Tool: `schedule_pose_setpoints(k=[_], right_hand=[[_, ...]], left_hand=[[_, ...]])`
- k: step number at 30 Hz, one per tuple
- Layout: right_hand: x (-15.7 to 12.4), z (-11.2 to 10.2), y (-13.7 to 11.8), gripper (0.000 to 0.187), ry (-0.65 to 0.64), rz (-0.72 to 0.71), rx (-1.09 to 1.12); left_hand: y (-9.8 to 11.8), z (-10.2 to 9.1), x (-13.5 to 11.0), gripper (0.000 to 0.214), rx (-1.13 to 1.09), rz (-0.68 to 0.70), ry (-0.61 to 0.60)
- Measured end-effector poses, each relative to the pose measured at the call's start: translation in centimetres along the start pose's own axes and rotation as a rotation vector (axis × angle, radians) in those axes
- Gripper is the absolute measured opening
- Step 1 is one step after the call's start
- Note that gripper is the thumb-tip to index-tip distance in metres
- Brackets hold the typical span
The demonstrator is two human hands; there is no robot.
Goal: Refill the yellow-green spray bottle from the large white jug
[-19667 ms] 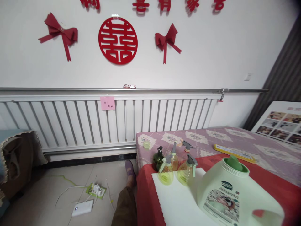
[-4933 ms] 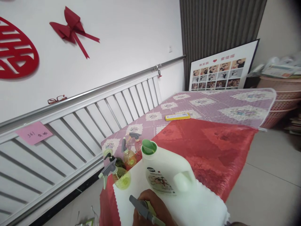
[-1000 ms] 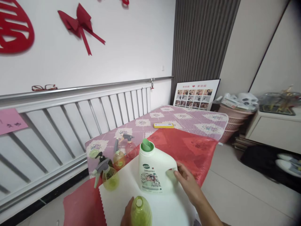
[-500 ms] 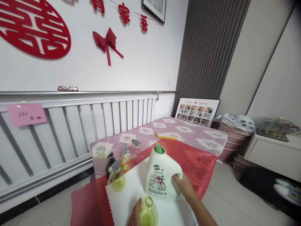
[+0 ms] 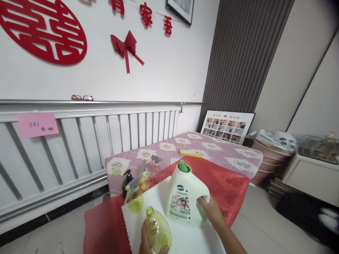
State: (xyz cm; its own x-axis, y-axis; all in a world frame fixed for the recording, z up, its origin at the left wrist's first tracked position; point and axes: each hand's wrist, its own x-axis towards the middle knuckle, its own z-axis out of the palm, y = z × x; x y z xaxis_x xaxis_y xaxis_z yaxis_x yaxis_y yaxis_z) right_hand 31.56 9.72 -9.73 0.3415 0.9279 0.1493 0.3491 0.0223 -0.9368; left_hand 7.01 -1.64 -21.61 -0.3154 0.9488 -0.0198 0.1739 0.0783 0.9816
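My left hand (image 5: 145, 240) is wrapped round a see-through yellow-green bottle (image 5: 159, 231) with no top on its neck. The bottle leans to the left at the near edge of the view. My right hand (image 5: 209, 208) grips the handle of a large pale green detergent jug (image 5: 182, 197), whose mouth is uncapped and shows a green spout. Upright on the white sheet (image 5: 159, 197), the jug stands just behind and right of the bottle. A yellow-green spray bottle (image 5: 136, 201) with a grey trigger head stands left of both.
Behind it are a dark pump bottle (image 5: 127, 181), an orange-tinted spray bottle (image 5: 144, 180) and a pinkish spray bottle (image 5: 156, 173). A small green lid (image 5: 116, 171) and a yellow-edged box (image 5: 190, 153) lie on the patterned tablecloth (image 5: 169, 155). Red cloth (image 5: 219, 180) spreads under the sheet.
The bottle in my left hand has moved left and tipped, its neck now pointing up and left. My right hand stays on the jug's handle. The whole view has shifted slightly.
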Motion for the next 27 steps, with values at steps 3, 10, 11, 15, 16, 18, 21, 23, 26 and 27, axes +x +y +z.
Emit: schedule_pose_setpoints(k=[3,10,11,15,16,18,21,23,26,27], right_hand=[[-0.1,0.0,0.0,0.023,-0.004,0.006,0.001],[-0.3,0.0,-0.1,0.021,-0.01,-0.005,0.007],[-0.2,0.1,0.0,0.021,-0.014,-0.005,0.01],[-0.4,0.0,-0.2,0.022,-0.052,0.022,0.014],[-0.5,-0.2,-0.5,0.022,-0.068,0.032,0.013],[-0.7,-0.8,-1.3,0.021,-0.116,0.05,0.01],[-1.2,-1.8,-2.9,0.019,-0.203,0.063,0.002],[-1.6,-2.2,-4.0,0.02,-0.238,0.064,-0.006],[-2.0,-1.8,-5.4,0.026,-0.234,0.052,-0.035],[-2.2,-1.6,-5.9,0.028,-0.225,0.044,-0.049]], left_hand=[[1.6,-1.4,1.0,0.109,-0.008,0.024,0.026],[3.6,-1.1,4.8,0.091,0.138,0.154,0.1],[3.3,-0.8,5.0,0.09,0.151,0.16,0.105],[1.8,-0.4,4.5,0.088,0.195,0.191,0.083],[1.5,-0.3,4.3,0.088,0.213,0.195,0.077],[1.2,-0.3,4.2,0.088,0.258,0.192,0.075],[0.8,-0.4,4.5,0.09,0.29,0.206,0.069],[0.5,-0.5,4.9,0.095,0.272,0.199,0.031],[0.1,-0.7,5.3,0.1,0.26,0.151,-0.031],[0.0,-0.8,5.4,0.1,0.26,0.139,-0.042]])
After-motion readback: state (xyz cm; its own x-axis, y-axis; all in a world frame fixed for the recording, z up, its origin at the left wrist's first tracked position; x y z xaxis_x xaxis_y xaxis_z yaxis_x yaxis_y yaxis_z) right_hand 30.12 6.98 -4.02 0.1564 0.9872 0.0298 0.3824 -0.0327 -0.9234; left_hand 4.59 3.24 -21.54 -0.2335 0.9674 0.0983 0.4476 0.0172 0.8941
